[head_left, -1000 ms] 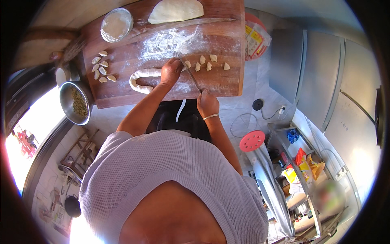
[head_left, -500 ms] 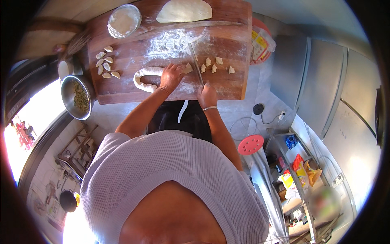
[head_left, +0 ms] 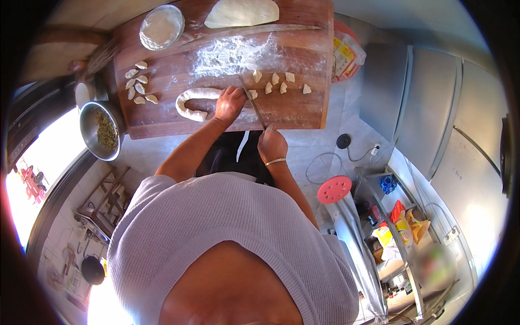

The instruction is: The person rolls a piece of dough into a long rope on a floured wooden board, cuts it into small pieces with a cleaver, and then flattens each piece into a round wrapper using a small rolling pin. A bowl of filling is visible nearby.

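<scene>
My left hand (head_left: 230, 104) is closed over the right end of a U-shaped rope of pale dough (head_left: 190, 111) on the board. In my right hand (head_left: 272, 145), by the board's near edge, is the handle of a knife (head_left: 257, 111). Its blade slants up and left, close beside my left fingertips. Just right of the blade sits a small dough piece (head_left: 253, 94). Several more cut dough pieces (head_left: 275, 79) are scattered further right. Whether the blade touches the dough cannot be made out.
The floured wooden board (head_left: 303, 116) carries a large dough slab (head_left: 242, 13), a bowl of flour (head_left: 162, 27) and several small shaped dough pieces (head_left: 140, 88). A metal bowl of green filling (head_left: 108, 130) stands left of it. A red stool (head_left: 334, 189) is at my right.
The knife has swung left and toward me, from the right of the nearest small dough piece to between it and my left hand. My left hand stays on the dough rope.
</scene>
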The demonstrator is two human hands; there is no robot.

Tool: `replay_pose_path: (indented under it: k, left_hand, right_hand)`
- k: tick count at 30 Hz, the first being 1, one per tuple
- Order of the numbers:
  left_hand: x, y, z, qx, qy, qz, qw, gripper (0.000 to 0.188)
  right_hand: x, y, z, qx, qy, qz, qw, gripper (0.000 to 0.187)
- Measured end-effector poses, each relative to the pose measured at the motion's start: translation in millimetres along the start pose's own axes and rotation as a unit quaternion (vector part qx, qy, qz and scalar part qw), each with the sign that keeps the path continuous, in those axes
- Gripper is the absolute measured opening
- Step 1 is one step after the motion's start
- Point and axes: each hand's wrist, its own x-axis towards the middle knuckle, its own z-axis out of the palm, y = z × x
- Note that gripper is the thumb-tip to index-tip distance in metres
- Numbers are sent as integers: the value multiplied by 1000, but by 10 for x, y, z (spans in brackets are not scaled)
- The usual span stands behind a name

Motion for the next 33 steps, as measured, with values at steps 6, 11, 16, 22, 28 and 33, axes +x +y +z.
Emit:
replay_pose_path:
  k: [6,11,16,22,28,33]
  left_hand:
    - [-43,-37,25,-22,-4,-6,1000,15]
    - [27,-57,-123,-60,26,-69,995,19]
    - [62,-304,-150,-127,-31,-150,980,20]
    - [157,-377,-189,-173,-7,-256,951,12]
    - [161,-424,-183,-201,-25,-300,932,13]
    - [169,-402,-179,-192,-23,-310,931,13]
  right_hand:
    - [132,48,176,50,29,19,998,25]
    - [322,100,252,49,15,11,999,23]
    - [349,24,178,62,56,-22,996,21]
    - [297,-97,49,28,58,-26,998,19]
    - [166,-142,0,7,44,-43,998,19]
    - [168,-191,-39,-7,4,-23,1000,18]
